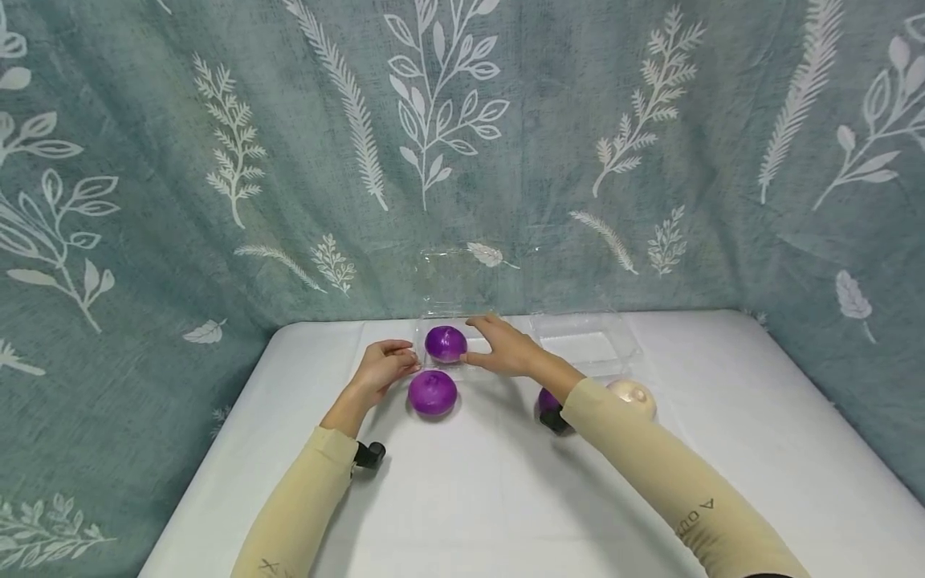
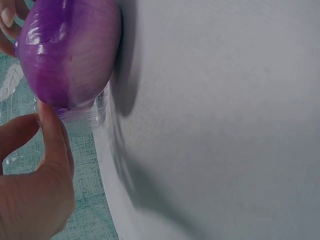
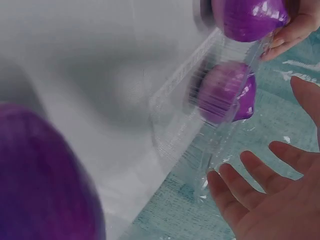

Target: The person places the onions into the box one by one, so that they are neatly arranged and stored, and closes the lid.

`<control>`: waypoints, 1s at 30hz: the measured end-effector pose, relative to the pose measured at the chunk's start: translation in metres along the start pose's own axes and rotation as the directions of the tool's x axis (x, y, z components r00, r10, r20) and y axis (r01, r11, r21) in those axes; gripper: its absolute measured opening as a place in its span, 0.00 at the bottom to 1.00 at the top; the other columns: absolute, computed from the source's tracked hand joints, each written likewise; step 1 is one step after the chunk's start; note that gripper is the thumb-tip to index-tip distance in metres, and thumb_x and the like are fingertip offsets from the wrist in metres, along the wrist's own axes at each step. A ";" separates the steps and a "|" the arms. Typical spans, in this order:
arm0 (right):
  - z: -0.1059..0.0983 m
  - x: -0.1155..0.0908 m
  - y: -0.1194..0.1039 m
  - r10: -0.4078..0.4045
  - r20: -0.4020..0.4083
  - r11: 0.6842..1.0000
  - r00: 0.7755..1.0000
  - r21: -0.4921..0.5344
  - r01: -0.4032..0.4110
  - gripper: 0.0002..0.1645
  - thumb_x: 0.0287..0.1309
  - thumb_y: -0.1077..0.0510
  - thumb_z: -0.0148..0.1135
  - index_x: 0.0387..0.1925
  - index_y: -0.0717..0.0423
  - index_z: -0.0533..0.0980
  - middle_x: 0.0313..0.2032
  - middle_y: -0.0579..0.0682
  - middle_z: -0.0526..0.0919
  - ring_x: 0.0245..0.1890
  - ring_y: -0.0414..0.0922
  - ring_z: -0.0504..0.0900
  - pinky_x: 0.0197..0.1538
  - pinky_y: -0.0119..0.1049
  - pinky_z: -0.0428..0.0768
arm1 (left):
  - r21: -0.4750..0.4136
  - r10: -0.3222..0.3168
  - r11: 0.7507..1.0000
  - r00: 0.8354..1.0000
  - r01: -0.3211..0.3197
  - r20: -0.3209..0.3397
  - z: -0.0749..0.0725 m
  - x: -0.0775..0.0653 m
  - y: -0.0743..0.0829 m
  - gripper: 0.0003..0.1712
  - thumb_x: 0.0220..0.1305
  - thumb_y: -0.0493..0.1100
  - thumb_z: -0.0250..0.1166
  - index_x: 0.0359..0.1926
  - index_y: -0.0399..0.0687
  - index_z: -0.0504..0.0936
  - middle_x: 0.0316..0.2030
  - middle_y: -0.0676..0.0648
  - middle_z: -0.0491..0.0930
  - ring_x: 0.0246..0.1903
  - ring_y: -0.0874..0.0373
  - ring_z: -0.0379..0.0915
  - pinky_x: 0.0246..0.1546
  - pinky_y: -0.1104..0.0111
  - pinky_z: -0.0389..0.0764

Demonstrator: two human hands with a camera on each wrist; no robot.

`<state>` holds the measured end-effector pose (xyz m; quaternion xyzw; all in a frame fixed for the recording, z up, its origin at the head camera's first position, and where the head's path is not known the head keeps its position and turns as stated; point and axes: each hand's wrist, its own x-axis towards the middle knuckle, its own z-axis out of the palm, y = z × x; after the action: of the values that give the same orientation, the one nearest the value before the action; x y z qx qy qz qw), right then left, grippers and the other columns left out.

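A purple onion (image 1: 446,344) sits in the left part of a clear plastic clamshell container (image 1: 482,363), whose lid stands raised behind it. At the container's left edge, my left hand (image 1: 383,369) pinches the rim between thumb and fingertip. My right hand (image 1: 506,347) hovers over the container beside that onion, fingers spread and holding nothing. Just in front of the container, near my left hand, lies a second purple onion (image 1: 432,393). Partly behind my right forearm are another purple onion (image 1: 547,401) and a white onion (image 1: 634,396).
To the right stands a second clear container (image 1: 585,347), its lid also raised. All of this is on a white-covered table (image 1: 462,498). A green leaf-patterned curtain (image 1: 535,144) hangs directly behind the table's far edge.
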<state>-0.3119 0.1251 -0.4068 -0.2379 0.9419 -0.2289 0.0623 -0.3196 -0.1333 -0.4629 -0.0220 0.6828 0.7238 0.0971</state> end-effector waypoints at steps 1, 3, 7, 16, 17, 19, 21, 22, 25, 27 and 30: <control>-0.002 -0.003 0.000 0.000 0.005 1.000 1.000 -0.004 0.000 0.46 0.69 0.39 0.62 0.78 0.55 0.59 0.76 0.62 0.59 0.75 0.60 0.60 0.71 0.66 0.70 | 0.000 0.002 1.000 1.000 -0.002 0.000 0.000 0.000 0.001 0.27 0.69 0.24 0.58 0.67 0.19 0.66 0.39 0.42 0.78 0.36 0.57 0.82 0.51 0.68 0.88; -0.005 -0.009 -0.002 -0.013 0.012 1.000 1.000 -0.008 0.013 0.46 0.69 0.39 0.62 0.78 0.55 0.59 0.75 0.62 0.60 0.75 0.61 0.61 0.70 0.66 0.71 | -0.002 -0.001 1.000 1.000 0.001 -0.003 0.000 0.001 0.002 0.27 0.69 0.24 0.58 0.67 0.20 0.66 0.40 0.42 0.77 0.38 0.56 0.82 0.54 0.65 0.87; -0.005 -0.020 -0.004 -0.028 0.021 1.000 0.999 -0.009 0.028 0.45 0.69 0.40 0.63 0.77 0.55 0.60 0.73 0.62 0.63 0.72 0.61 0.65 0.68 0.66 0.74 | 0.005 -0.009 1.000 1.000 0.009 -0.016 0.000 0.000 0.003 0.26 0.70 0.25 0.59 0.66 0.21 0.67 0.40 0.42 0.77 0.39 0.54 0.82 0.58 0.61 0.85; 0.004 -0.044 -0.008 -0.044 -0.014 0.999 0.999 0.010 0.044 0.44 0.68 0.41 0.64 0.75 0.60 0.62 0.71 0.61 0.66 0.70 0.60 0.68 0.68 0.63 0.75 | 0.007 -0.017 1.000 1.000 0.017 -0.014 0.002 0.000 0.001 0.26 0.69 0.25 0.59 0.66 0.22 0.68 0.39 0.43 0.77 0.36 0.58 0.81 0.54 0.65 0.87; 0.006 -0.045 -0.009 -0.038 -0.022 0.999 0.999 0.014 0.039 0.44 0.68 0.41 0.65 0.75 0.60 0.63 0.71 0.61 0.67 0.70 0.59 0.68 0.68 0.62 0.75 | 0.005 -0.016 1.000 1.000 0.016 -0.016 0.002 0.000 0.001 0.26 0.69 0.25 0.59 0.66 0.22 0.68 0.39 0.43 0.77 0.37 0.57 0.81 0.55 0.64 0.87; 0.009 -0.048 -0.011 -0.023 -0.043 1.000 0.999 0.019 0.024 0.44 0.67 0.41 0.65 0.75 0.59 0.64 0.71 0.60 0.67 0.70 0.59 0.69 0.67 0.62 0.76 | 0.005 -0.012 1.000 1.000 0.012 -0.017 0.002 0.000 0.001 0.26 0.69 0.25 0.59 0.66 0.22 0.68 0.39 0.43 0.77 0.37 0.57 0.81 0.56 0.63 0.86; 0.013 -0.051 -0.013 -0.013 -0.068 1.000 0.998 0.026 0.015 0.44 0.66 0.41 0.66 0.73 0.60 0.66 0.70 0.60 0.69 0.68 0.58 0.71 0.66 0.61 0.77 | 0.003 -0.007 1.000 1.000 0.007 -0.015 0.002 -0.001 0.001 0.26 0.70 0.25 0.58 0.66 0.21 0.67 0.39 0.43 0.77 0.37 0.56 0.81 0.57 0.62 0.86; 0.015 -0.051 -0.014 -0.008 -0.080 0.999 0.997 0.032 0.010 0.43 0.66 0.41 0.66 0.73 0.60 0.67 0.69 0.60 0.71 0.67 0.58 0.72 0.66 0.60 0.78 | 0.000 -0.006 1.000 1.000 0.006 -0.014 0.002 -0.001 0.001 0.26 0.70 0.25 0.58 0.66 0.21 0.67 0.39 0.43 0.77 0.37 0.56 0.81 0.57 0.61 0.86; 0.021 -0.053 -0.018 -0.002 -0.116 0.998 0.993 0.056 0.009 0.42 0.64 0.42 0.68 0.70 0.62 0.69 0.64 0.60 0.75 0.64 0.58 0.75 0.65 0.57 0.79 | -0.001 -0.005 1.000 1.000 0.005 -0.010 0.002 -0.001 0.001 0.26 0.69 0.25 0.58 0.66 0.21 0.67 0.38 0.43 0.77 0.37 0.57 0.81 0.57 0.62 0.86; 0.024 -0.053 -0.021 0.007 -0.130 0.996 0.992 0.084 0.004 0.41 0.64 0.43 0.69 0.69 0.63 0.71 0.62 0.60 0.76 0.62 0.57 0.77 0.65 0.55 0.80 | 0.000 -0.006 1.000 1.000 0.006 -0.011 0.002 0.000 0.001 0.26 0.69 0.25 0.58 0.66 0.21 0.68 0.38 0.43 0.77 0.37 0.57 0.81 0.56 0.64 0.87; 0.031 -0.053 -0.025 0.021 -0.137 0.992 0.990 0.129 -0.003 0.39 0.63 0.44 0.70 0.67 0.63 0.72 0.60 0.60 0.78 0.60 0.57 0.78 0.64 0.53 0.81 | 0.004 -0.006 1.000 1.000 0.006 -0.017 0.002 -0.001 0.001 0.26 0.69 0.24 0.58 0.66 0.22 0.68 0.39 0.43 0.77 0.37 0.57 0.81 0.54 0.65 0.87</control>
<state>-0.2476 0.1181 -0.4222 -0.2115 0.9286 -0.3047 0.0137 -0.3191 -0.1313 -0.4616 -0.0299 0.6849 0.7220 0.0935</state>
